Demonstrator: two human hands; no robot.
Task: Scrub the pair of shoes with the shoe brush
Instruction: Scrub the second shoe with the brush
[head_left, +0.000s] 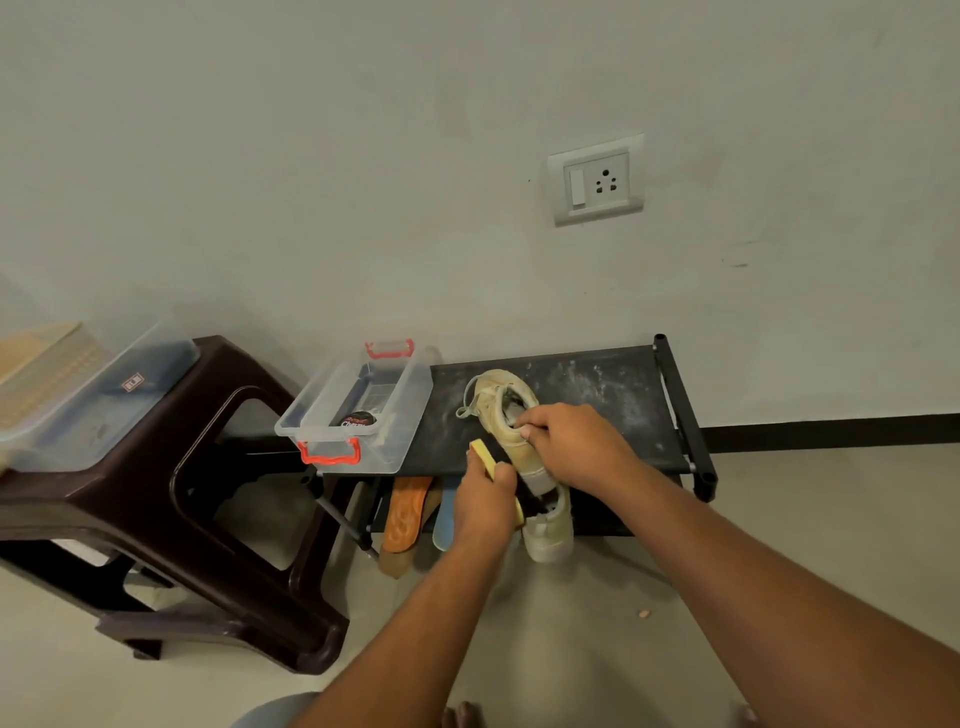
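A beige sneaker (501, 415) is held above the black shoe rack's dusty top shelf (597, 384), with my right hand (571, 441) gripping it at the collar, fingers inside the opening. My left hand (485, 499) is closed around a yellow-backed shoe brush (485, 457), whose black bristles press against the shoe's side. The second beige sneaker (548, 530) sits just below, at the rack's front edge, partly hidden by the held shoe and the brush.
A clear plastic bin with red handles (358, 410), holding a polish tin (358, 420), rests on the rack's left end. A dark brown plastic stool (182, 493) stands at left carrying a clear lidded box (93, 400). Sandals (405, 514) lie on the lower shelf.
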